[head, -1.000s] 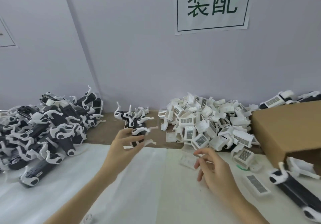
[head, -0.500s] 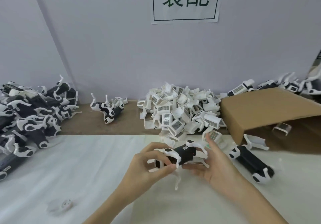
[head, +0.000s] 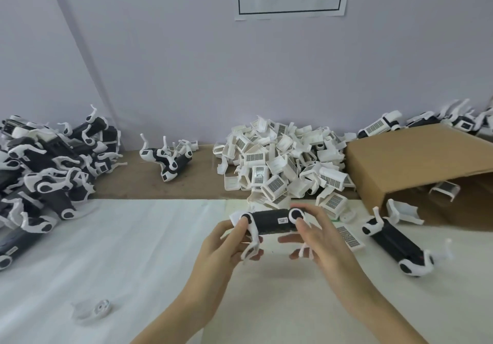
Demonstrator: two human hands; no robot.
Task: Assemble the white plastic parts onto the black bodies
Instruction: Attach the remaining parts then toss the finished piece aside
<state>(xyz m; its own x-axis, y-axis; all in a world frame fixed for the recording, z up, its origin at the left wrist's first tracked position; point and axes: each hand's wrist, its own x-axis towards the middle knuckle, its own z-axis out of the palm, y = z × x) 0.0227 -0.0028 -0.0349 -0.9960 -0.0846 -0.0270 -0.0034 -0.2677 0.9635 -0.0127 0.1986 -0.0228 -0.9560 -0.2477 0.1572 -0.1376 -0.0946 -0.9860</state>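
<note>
over the white sheet: head view, the only one i have
body in hand: black body held crosswise above the table cover, just in front of the pile of white parts
left hand: left hand pinches the body's left end, thumb on the round white cap, fingers curled underneath
right hand: right hand pinches the right end the same way, thumb beside the other white cap, fingers curled below
fitted so far: white leg pieces already hang from both ends of this body; i cannot tell if they are fully seated
step: i judge i'm checking or turning the body before adding a grille-faced white part from the pile
next move: one hand would need to let go and pick a single part from the pile while the other keeps the body steady, then line the part up with the body's flat side
spare body: another black body lies on the cover to the right, near the cardboard box
left heap: finished units stacked at the far left, well apart from my hands
risk: the thin white legs look easy to bend if squeezed
</note>
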